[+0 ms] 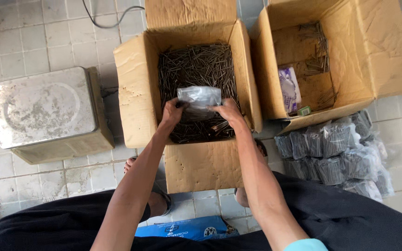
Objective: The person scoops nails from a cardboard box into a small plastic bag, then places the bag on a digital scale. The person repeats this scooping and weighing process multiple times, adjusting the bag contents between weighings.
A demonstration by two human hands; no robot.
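Directly below the head camera, a person's two bare arms reach forward into an open cardboard box (pixel 136 69) that sits on a tiled floor (pixel 19 37). That middle box is the landmark for everything else. It is filled with a thick layer of loose dark nails (pixel 196 62).

Over the nails, near the middle of the box, both hands hold a small clear plastic bag (pixel 199 96). The left hand (pixel 173 113) has its grip closed on the bag's left lower corner, fingers pinched on the plastic. The right hand (pixel 229 110) has its grip closed on the bag's right lower edge in the same way. The bag sits just above the nails; I cannot tell whether it touches them or what it contains.

Left of the box, just beside it, stands a worn metal scale (pixel 43 107) with a flat, stained top plate. Right of the box, touching its side flap, is a second open cardboard box (pixel 378 51), mostly bare inside, with a few scattered nails along its far wall and a small pale packet (pixel 288 88) on its floor. In front of that second box, to the right of the middle box, lies a heap of clear bags packed with nails (pixel 336 153).

Nearer than the box, the person's dark-clothed knees (pixel 350 218) fill the lower edge, with a blue printed packet (pixel 187 228) between them.
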